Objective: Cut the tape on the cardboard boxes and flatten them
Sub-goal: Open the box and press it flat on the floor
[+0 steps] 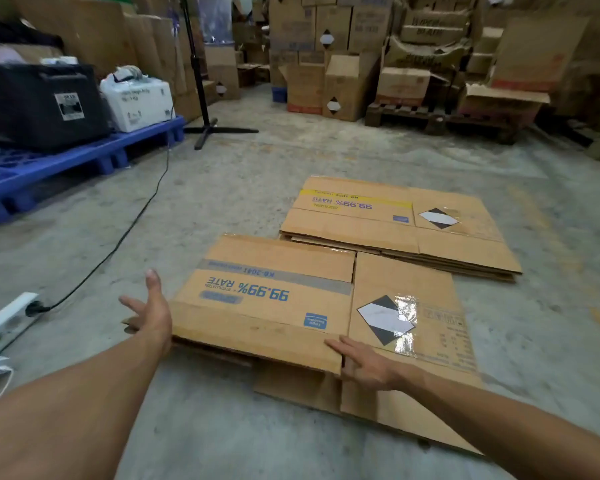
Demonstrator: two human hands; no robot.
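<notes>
From my head camera, the flattened box lies on the concrete floor right in front of me. My left hand is at its left edge with fingers spread and straight; whether the palm actually touches the cardboard I can't quite tell. My right hand lies flat on the near edge, fingers straight and together. Just beyond, touching the box's far corner, sits a stack of flattened boxes. A blue pallet stands to my left.

Both the near flattened box and the far flattened box read "99.99% RATE".
</notes>
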